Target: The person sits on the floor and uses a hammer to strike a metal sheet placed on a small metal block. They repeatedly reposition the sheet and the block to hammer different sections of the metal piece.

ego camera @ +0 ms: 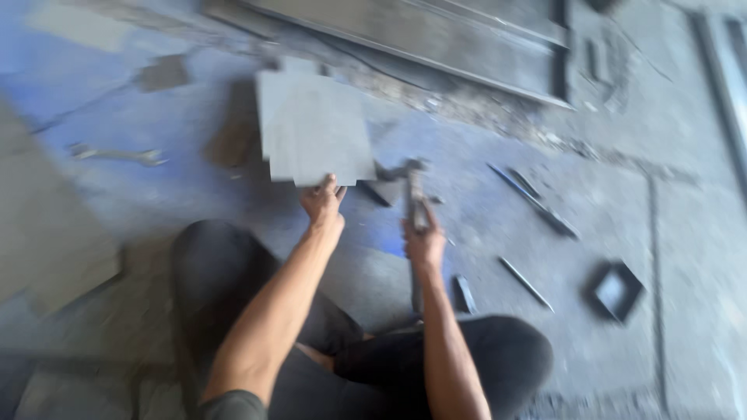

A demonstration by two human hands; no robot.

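Observation:
The picture is blurred by motion. My left hand (323,201) grips the near edge of a flat grey metal sheet (311,128) with notched corners, which lies on the floor ahead of me. My right hand (424,241) is closed around the handle of a hammer (412,187); its head points away from me, just right of the sheet's near corner. Both forearms reach out over my bent knees in dark trousers.
A spanner (117,155) lies on the floor at the left. Several metal rods (533,201) and a short square tube piece (616,289) are at the right. Long steel sections (436,39) run across the back. A grey slab (47,225) sits at the left.

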